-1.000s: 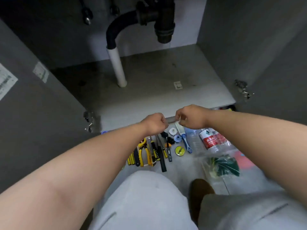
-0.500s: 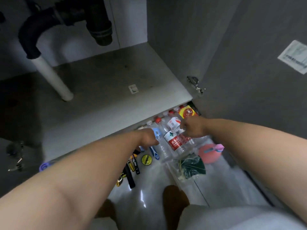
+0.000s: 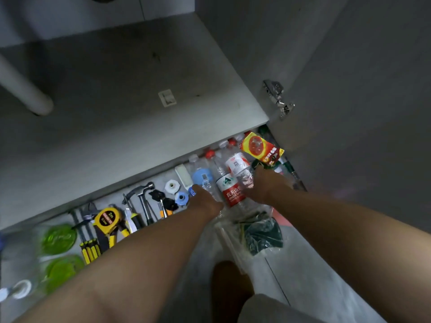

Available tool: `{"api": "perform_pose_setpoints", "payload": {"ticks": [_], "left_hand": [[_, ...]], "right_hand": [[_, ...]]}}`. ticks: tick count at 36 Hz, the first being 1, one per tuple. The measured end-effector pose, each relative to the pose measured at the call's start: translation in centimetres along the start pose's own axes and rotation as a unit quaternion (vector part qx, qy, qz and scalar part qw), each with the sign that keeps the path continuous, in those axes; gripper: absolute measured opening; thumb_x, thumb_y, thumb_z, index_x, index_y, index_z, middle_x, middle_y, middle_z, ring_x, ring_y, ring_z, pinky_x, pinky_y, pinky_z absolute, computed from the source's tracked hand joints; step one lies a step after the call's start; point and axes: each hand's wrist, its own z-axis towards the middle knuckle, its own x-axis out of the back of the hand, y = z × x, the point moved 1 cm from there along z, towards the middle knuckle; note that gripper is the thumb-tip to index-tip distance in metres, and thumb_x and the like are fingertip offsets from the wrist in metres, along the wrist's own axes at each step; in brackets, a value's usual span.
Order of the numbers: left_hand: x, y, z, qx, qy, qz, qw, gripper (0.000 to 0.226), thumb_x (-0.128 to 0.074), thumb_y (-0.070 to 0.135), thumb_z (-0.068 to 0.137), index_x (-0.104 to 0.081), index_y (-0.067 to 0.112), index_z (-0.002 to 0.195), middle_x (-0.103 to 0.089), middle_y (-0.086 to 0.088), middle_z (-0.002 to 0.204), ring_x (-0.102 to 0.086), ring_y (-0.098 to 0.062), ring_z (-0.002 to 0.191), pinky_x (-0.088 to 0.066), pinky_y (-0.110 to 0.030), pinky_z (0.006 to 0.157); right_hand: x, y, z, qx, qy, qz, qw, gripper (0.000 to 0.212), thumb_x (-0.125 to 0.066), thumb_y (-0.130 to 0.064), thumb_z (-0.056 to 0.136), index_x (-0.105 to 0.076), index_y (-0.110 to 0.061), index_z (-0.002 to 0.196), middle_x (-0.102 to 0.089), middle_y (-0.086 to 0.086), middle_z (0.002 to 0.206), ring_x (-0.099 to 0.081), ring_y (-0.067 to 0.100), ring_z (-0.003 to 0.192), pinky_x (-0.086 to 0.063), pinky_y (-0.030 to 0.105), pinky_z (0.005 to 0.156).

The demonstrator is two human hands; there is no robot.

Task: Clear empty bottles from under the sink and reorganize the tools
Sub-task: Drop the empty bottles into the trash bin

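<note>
Several empty plastic bottles lie side by side on the floor against the front edge of the sink cabinet, caps toward it. My left hand (image 3: 206, 200) curls round the near end of the blue-labelled bottle (image 3: 202, 176). My right hand (image 3: 265, 185) grips the crumpled bottle with the white and red label (image 3: 238, 165). The red-labelled bottle (image 3: 229, 191) lies between my hands. To the left lies a row of tools: a hammer (image 3: 142, 194), a yellow tape measure (image 3: 107, 217), yellow-handled screwdrivers (image 3: 89, 250) and small blue and white fittings (image 3: 173, 187).
A yellow and red packet (image 3: 261, 148) lies over the far bottles. Two green-labelled bottles (image 3: 59, 238) lie at the far left. A clear bag with something dark green (image 3: 262, 233) sits near my knee. The cabinet floor (image 3: 116, 94), a white pipe (image 3: 25, 94) and the door hinge (image 3: 278, 99) lie beyond.
My view swung right and down, away from the drain pipe. Both hands left the cabinet edge, moved apart and dropped onto the bottles on the floor.
</note>
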Motion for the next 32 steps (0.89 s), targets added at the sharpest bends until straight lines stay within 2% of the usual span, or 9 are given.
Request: {"api": "perform_pose_setpoints", "payload": {"ticks": [4,10,13,15,19,22,26,29,32], "left_hand": [[-0.9,-0.2,0.7,0.03,0.012,-0.058,0.998,0.119,-0.074,0.043,0.087,0.012,-0.004,0.155,-0.028,-0.02,0.16,-0.04,-0.035,0.141,-0.04,-0.037,0.11],[-0.9,-1.1,1.6,0.04,0.035,-0.148,0.988,0.086,-0.085,0.041,0.074,-0.045,0.006,0.142,-0.063,-0.013,0.128,-0.065,-0.029,0.113,-0.056,-0.04,0.094],[-0.4,-1.4,1.5,0.06,0.006,-0.228,0.972,0.075,-0.09,0.033,0.067,-0.055,0.009,0.129,-0.068,-0.015,0.114,-0.07,-0.03,0.101,-0.06,-0.041,0.084],[0.1,-1.6,1.2,0.077,-0.045,-0.28,0.956,0.064,-0.09,0.026,0.068,-0.06,0.007,0.121,-0.071,-0.017,0.103,-0.071,-0.028,0.088,-0.058,-0.038,0.073],[1.6,-1.6,-0.8,0.06,-0.118,-0.321,0.938,0.038,-0.089,0.016,0.07,-0.062,0.016,0.097,-0.068,0.004,0.062,-0.066,-0.008,0.053,-0.056,-0.027,0.058],[2.7,-1.4,-3.1,0.052,-0.151,-0.313,0.936,0.046,-0.088,0.016,0.071,-0.063,0.011,0.109,-0.065,-0.007,0.089,-0.066,-0.018,0.076,-0.063,-0.041,0.072],[4.0,-0.2,-6.9,0.026,-0.153,-0.326,0.933,0.063,-0.087,0.015,0.07,-0.054,0.014,0.123,-0.065,-0.009,0.113,-0.066,-0.022,0.104,-0.061,-0.048,0.085],[4.8,1.7,-10.1,-0.03,-0.153,-0.356,0.921,0.068,-0.085,0.013,0.065,-0.049,0.025,0.121,-0.073,-0.006,0.114,-0.071,-0.023,0.106,-0.058,-0.051,0.092],[5.9,3.9,-13.2,-0.089,-0.137,-0.352,0.922,0.062,-0.079,0.008,0.074,-0.047,0.029,0.123,-0.074,-0.006,0.113,-0.072,-0.022,0.096,-0.061,-0.042,0.084]], "right_hand": [[-1.2,-0.2,0.6,-0.018,0.015,-0.004,1.0,0.073,-0.065,-0.062,0.082,-0.043,-0.013,0.131,-0.062,0.011,0.119,-0.064,0.031,0.106,-0.054,0.045,0.09],[-2.1,-0.2,1.0,-0.022,0.001,-0.003,1.0,0.089,-0.071,-0.058,0.081,-0.032,-0.007,0.143,-0.048,0.018,0.135,-0.057,0.034,0.118,-0.05,0.045,0.096],[-1.9,-0.4,1.3,-0.023,-0.028,0.004,0.999,0.092,-0.076,-0.053,0.078,-0.033,-0.005,0.144,-0.046,0.02,0.137,-0.055,0.034,0.121,-0.049,0.044,0.101],[-1.1,-0.7,1.3,-0.015,-0.058,0.035,0.998,0.078,-0.079,-0.048,0.078,-0.047,-0.005,0.134,-0.058,0.017,0.126,-0.062,0.031,0.111,-0.054,0.042,0.096],[1.1,-1.8,0.0,0.011,-0.139,0.084,0.987,0.032,-0.073,-0.043,0.085,-0.063,-0.014,0.094,-0.07,0.009,0.101,-0.065,0.021,0.08,-0.056,0.03,0.065],[3.2,-2.4,-2.1,-0.001,-0.209,0.11,0.972,0.029,-0.071,-0.037,0.086,-0.064,-0.012,0.099,-0.068,0.012,0.107,-0.066,0.028,0.092,-0.058,0.042,0.085],[7.1,-2.2,-5.5,0.026,-0.239,0.116,0.964,0.061,-0.074,-0.021,0.084,-0.037,-0.014,0.131,-0.062,0.016,0.123,-0.064,0.032,0.108,-0.057,0.05,0.087],[9.2,-1.1,-8.6,0.039,-0.222,0.161,0.961,0.06,-0.075,-0.022,0.082,-0.042,-0.019,0.132,-0.064,0.01,0.123,-0.062,0.025,0.11,-0.053,0.046,0.093],[10.2,0.3,-11.9,0.077,-0.128,0.264,0.953,0.058,-0.069,-0.014,0.073,-0.049,-0.027,0.126,-0.066,0.018,0.111,-0.063,0.024,0.091,-0.05,0.039,0.078]]}}
